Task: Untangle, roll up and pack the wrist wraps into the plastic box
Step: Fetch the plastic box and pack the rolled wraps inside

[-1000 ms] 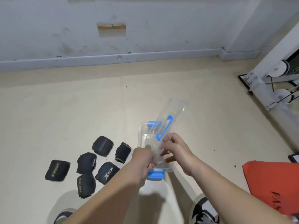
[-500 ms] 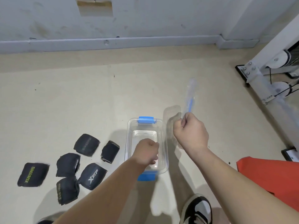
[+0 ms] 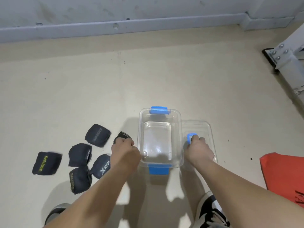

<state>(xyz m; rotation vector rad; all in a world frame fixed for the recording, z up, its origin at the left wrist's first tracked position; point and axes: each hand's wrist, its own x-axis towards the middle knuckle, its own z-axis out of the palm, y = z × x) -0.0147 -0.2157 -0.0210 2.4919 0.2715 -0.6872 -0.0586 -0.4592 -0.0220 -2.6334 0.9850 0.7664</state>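
Note:
A clear plastic box point(image 3: 179, 129) with blue latches stands open and empty on the floor in front of me. Its clear lid point(image 3: 205, 129) lies flat just right of the box. My right hand point(image 3: 198, 150) rests on the lid, fingers closed around its blue handle point(image 3: 189, 137). Several rolled black wrist wraps lie left of the box, among them one marked XUETING point(image 3: 46, 162) and one marked XTEP point(image 3: 102, 166). My left hand point(image 3: 125, 150) is closed over the rolled wrap point(image 3: 122, 135) nearest the box.
A grey wall and skirting point(image 3: 148, 25) run along the far side. A white gym machine frame point(image 3: 289, 63) stands at the right. An orange bag point(image 3: 283, 175) lies at the right near me. My shoes point(image 3: 210, 211) show at the bottom.
The lid came off the box in my right hand and now lies flat right of it. My left hand left the box and closed on the nearest rolled wrap.

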